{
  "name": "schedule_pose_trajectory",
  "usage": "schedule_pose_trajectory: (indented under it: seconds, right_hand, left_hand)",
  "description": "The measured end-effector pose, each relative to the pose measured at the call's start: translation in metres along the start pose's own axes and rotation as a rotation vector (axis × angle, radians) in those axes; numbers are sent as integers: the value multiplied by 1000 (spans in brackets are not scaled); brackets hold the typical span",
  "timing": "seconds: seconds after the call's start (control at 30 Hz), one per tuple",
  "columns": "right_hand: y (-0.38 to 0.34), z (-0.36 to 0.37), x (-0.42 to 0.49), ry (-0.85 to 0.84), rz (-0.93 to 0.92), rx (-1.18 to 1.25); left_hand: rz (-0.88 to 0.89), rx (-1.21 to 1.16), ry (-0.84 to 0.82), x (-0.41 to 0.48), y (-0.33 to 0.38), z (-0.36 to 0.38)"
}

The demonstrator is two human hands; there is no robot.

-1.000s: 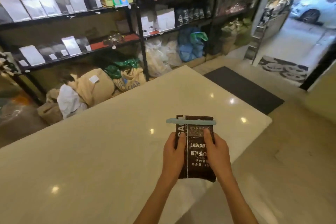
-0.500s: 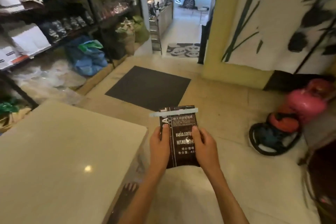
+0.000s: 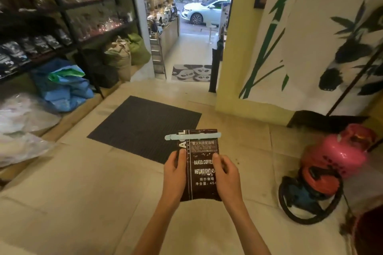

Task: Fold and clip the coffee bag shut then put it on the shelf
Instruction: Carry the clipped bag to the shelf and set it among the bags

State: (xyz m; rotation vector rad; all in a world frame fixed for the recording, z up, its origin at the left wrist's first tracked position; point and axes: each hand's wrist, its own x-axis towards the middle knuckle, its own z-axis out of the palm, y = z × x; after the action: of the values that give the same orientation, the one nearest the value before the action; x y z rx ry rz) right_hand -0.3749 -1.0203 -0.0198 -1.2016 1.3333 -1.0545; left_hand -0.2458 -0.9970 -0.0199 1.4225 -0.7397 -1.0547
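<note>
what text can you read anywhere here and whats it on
All on the coffee bag, held by the left hand and right hand:
"BAKED.COFFE", cut off by a thumb
"NET WEIGHT:45", cut off
"意大利拼配咖啡"
"烘炒咖啡"
"净含量: 45", cut off
Fine print on its label: too small.
Shelf bags: blurred.

The pale beige tiled floor (image 3: pixel 83 192) carries a dark ribbed rectangular mat (image 3: pixel 143 126) near the middle; a grey doormat printed with panda faces (image 3: pixel 191 73) lies beyond it at the doorway; a pink gas cylinder (image 3: pixel 339 149) lies on the right, just beside a red and blue machine ringed by a black hose (image 3: pixel 310 194); crumpled blue plastic bags (image 3: pixel 64 91) and stuffed tan and green sacks (image 3: pixel 126 56) sit at the left under the black metal shelving (image 3: pixel 68 16), which holds rows of dark packets (image 3: pixel 31 47).
</note>
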Motion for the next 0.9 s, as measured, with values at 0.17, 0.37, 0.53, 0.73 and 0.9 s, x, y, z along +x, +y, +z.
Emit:
schedule_pose_trajectory:
  seconds: [0.17, 0.37, 0.53, 0.73, 0.9]
  right_hand:
    - [-14, 62, 98, -99, 54, -77]
    - [-21, 165, 222, -335, 69, -142]
    - [-39, 268, 303, -645, 54, -172]
    - [-67, 404, 341, -974, 1, -181]
    - [-80, 521, 336, -1180, -83, -202]
  left_hand:
    - [-35, 3, 106, 102, 12, -22]
    - [-54, -22, 290, 228, 22, -72]
    - [-56, -95, 538, 308, 45, -129]
    - [-31, -104, 881, 357, 69, -217]
    - [-23, -169, 1094, 381, 76, -310]
